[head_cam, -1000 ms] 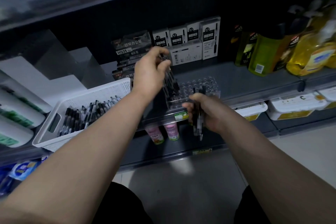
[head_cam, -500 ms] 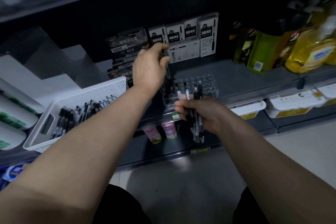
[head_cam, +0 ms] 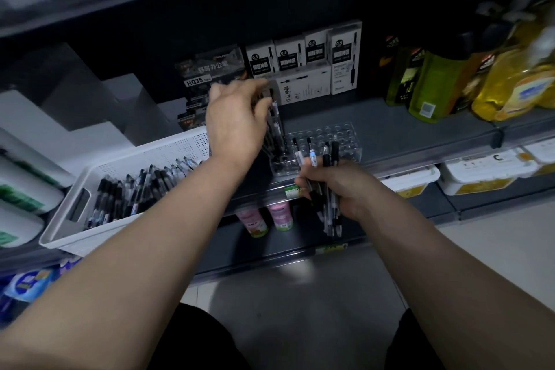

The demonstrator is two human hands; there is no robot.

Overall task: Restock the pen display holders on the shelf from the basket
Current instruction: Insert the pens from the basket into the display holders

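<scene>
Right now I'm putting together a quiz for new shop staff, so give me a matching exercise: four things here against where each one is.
Things
1 basket
2 pen holder
3 bundle of pens
4 pink bottles

Places
A gripped in the right hand
B on the lower shelf
C left of the pen holder, loose pens inside
D in front of the white boxes, mostly empty

Pairs: 1-C, 2-D, 3-A, 4-B

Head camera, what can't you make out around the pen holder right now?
Head view:
Left hand: its own back hides the fingertips, so any grip on a pen is unclear.
Clear pen holder: left rows hidden behind that hand.
Pen bundle in the right hand: count lost in overlap and dim light.
Yellow bottles: blurred, cut by the right edge.
</scene>
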